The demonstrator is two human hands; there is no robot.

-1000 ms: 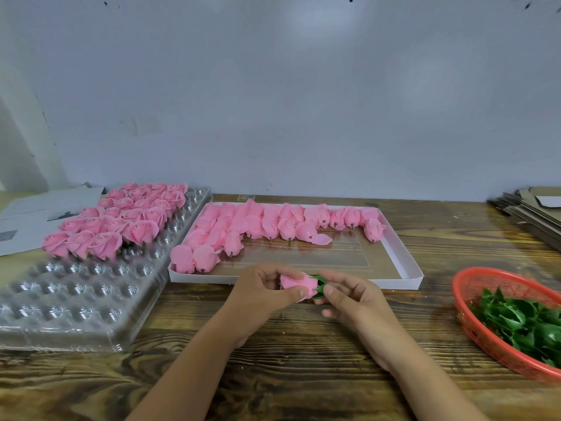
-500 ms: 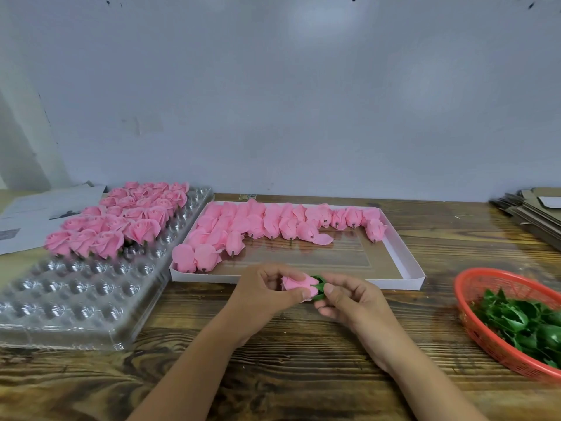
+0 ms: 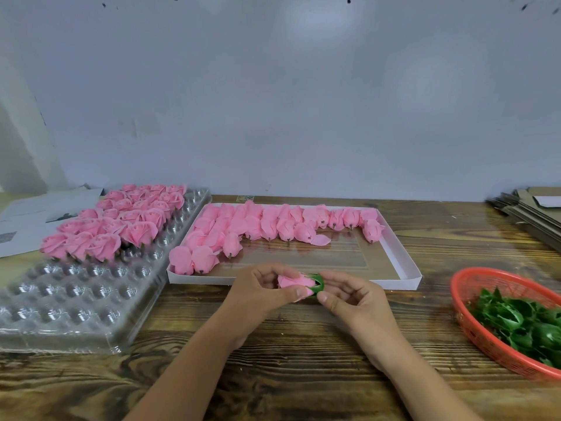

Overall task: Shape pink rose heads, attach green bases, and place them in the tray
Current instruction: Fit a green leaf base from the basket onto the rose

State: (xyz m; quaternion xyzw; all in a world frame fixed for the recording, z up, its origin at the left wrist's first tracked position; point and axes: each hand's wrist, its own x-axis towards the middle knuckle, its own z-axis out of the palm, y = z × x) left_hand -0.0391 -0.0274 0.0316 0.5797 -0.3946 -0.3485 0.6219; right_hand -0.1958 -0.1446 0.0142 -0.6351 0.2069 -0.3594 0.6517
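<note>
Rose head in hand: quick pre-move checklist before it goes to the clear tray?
1. Rose head held: ok, the left hand pinches it between thumb and fingers.
2. Green base on the bloom's end: ok for contact, the right hand holds it against the rose; fully seated, cannot tell.
3. Petals shaped open like the finished roses: cannot tell, the fingers cover most of the bloom.
4. Free cells in the clear tray: ok, the near rows stand unfilled.
5. Path from hands to tray: ok, only bare wooden table lies between.
6. Supply: ok, unshaped heads in the white box, bases in the red basket.
</note>
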